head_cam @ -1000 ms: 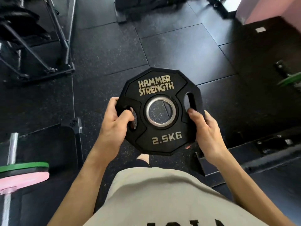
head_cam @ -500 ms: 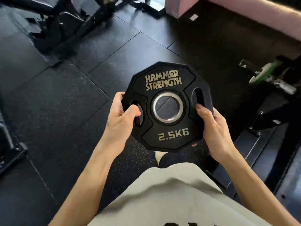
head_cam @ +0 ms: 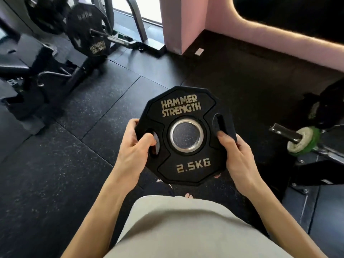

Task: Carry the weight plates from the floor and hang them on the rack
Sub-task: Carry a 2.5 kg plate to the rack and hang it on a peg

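Two hands on one black weight plate [head_cam: 186,135], held face-up above the dark rubber floor [head_cam: 55,174], clear of it, in front of a pale grey shirt [head_cam: 186,226]. Marked "HAMMER STRENGTH" along the upper face and "2.5KG" along the lower, with a steel-ringed centre hole showing speckled floor through it. Left hand [head_cam: 135,151] at the plate's left edge, thumb hooked into the left grip slot, fingers [head_cam: 132,125] curled round the rim, holding the plate. Right hand [head_cam: 236,155] at the plate's right edge, thumb laid on the face just below the right grip slot, the other fingers wrapped underneath and mostly hidden, also holding the plate. Beyond the plate and to its left, a larger black plate [head_cam: 86,28] hung on a horizontal steel peg of a black machine frame [head_cam: 61,77]. To the plate's right, a green-rimmed disc [head_cam: 303,142] on a steel bar end, blurred. Past the plate's upper edge, a pink wall [head_cam: 232,28] meeting the floor. Below the plate, bare toes [head_cam: 189,196] just visible at the shirt's hem.
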`<action>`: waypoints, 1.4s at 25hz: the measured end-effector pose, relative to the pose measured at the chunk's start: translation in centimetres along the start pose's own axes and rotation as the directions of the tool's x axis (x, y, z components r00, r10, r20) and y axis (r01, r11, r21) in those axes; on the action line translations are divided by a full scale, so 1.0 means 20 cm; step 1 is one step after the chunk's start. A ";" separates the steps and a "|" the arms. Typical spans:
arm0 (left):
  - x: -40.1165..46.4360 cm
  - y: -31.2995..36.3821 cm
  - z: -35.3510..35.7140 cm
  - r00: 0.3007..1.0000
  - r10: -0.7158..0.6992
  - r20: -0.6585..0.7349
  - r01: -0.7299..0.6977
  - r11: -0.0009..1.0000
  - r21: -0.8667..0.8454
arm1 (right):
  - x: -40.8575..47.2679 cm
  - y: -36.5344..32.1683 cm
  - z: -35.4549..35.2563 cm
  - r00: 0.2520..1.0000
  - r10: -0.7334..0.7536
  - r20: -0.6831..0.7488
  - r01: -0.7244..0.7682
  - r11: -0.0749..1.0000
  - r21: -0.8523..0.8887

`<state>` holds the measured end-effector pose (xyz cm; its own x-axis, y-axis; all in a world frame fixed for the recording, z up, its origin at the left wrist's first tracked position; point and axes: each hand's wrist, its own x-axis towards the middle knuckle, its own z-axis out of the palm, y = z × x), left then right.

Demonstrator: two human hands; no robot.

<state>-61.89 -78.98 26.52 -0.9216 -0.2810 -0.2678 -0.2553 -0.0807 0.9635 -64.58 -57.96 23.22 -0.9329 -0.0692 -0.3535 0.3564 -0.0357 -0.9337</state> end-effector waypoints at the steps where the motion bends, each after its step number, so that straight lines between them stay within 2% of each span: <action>1: 0.13 0.03 0.02 1.000 0.003 0.020 -0.003 1.000 0.000 | 0.11 -0.04 0.02 1.000 0.006 -0.027 -0.006 1.000 0.002; 7: 1.05 0.24 0.09 0.989 0.040 0.143 -0.040 0.999 -0.008 | 0.87 -0.30 0.17 0.986 -0.025 -0.164 0.029 0.999 0.020; 16: 2.35 0.70 0.31 0.927 0.030 0.373 -0.056 0.997 0.058 | 1.89 -0.80 0.35 0.924 -0.009 -0.383 0.070 0.987 0.143; 30: 4.01 1.19 1.29 0.872 0.008 0.490 -0.057 0.995 0.085 | 3.49 -1.43 -0.08 0.833 0.040 -0.552 0.100 0.970 0.220; 35: 4.47 1.33 1.71 0.792 -0.007 0.611 -0.054 0.995 0.082 | 3.92 -1.64 -0.30 0.765 0.026 -0.643 0.153 0.963 0.220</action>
<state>-161.17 -73.48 28.25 -0.9065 0.3621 -0.2171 -0.2280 0.0131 0.9736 -149.61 -56.28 25.76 -0.7383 0.5871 -0.3320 0.2125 -0.2647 -0.9406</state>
